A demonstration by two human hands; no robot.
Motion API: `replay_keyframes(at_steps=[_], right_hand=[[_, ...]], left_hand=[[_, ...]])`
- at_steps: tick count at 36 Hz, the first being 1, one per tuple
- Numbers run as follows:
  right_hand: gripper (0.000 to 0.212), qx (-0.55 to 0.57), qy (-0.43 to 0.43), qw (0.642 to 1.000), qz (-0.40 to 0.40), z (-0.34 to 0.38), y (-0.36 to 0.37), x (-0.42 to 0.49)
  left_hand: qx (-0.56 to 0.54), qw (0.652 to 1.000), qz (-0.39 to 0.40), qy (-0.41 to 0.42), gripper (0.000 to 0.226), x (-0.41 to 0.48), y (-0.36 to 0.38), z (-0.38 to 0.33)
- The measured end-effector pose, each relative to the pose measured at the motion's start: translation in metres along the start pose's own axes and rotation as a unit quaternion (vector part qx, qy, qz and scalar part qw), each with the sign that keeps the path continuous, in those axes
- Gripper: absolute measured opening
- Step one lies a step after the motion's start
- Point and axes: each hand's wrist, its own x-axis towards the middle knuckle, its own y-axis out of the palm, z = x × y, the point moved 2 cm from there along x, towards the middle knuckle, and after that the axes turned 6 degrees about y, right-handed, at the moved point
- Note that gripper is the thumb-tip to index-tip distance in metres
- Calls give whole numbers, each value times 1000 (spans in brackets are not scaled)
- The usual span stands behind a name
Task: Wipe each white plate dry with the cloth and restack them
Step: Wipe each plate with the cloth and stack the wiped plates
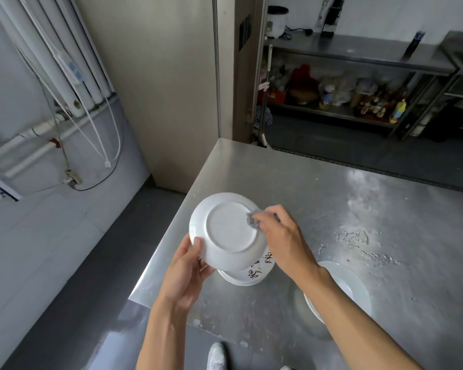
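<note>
Nearest me, close to the bench's (332,198) near edge, a white plate on the right (352,288) lies face up, partly hidden under my right forearm; I cannot tell how many are in that pile.

My left hand (183,273) grips the held plate (227,231) at its lower-left rim, thumb on the underside and fingers curled behind. The plate is plain glossy white, round and deep, with a flat matte foot ring. It is tilted so the underside faces me, and it bears no marks. It is held up over the bench's left edge.

My right hand (281,236) pinches a bunched grey cloth (253,221) and presses it to the underside at the right side of the foot ring.

Just below and behind the held plate, a stack of plates (254,275) sits near the bench's near-left corner. Its top plate shows dark and red brush characters, too covered to read.

Further right, water droplets (358,244) speckle the steel surface.
</note>
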Motion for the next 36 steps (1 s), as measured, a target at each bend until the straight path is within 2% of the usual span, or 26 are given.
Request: replay_keyframes(at_steps=[2,6,9,14,16,18,23,26,33,36], right_hand=[[29,67,45,997,-22,-2,-5,8],[23,78,71,993,-49,5,-13,24],[25,81,36,995,-36,17,-15,31],[31,97,-39,994,36,50,-1,33],[35,49,-95,993,51,59,10,27],[35,30,-113,991,65,66,17,21],[39,9,-119,991,55,76,25,8],[47,6,-111,992,64,76,26,8],[40,12,-93,994,63,72,25,3],[43,-13,-125,990,71,69,22,-3]], left_hand=[[23,1000,18,0,31,-2,2,0],[87,994,59,13,38,-3,11,-1],[129,989,75,18,36,-3,16,-4],[168,982,83,30,26,2,23,-1],[154,985,64,34,26,5,23,2],[114,992,44,35,34,6,21,5],[13,999,30,38,37,6,12,14],[2,999,34,39,35,7,11,17],[-22,999,8,39,39,12,9,19],[-60,997,-26,37,43,14,7,16]])
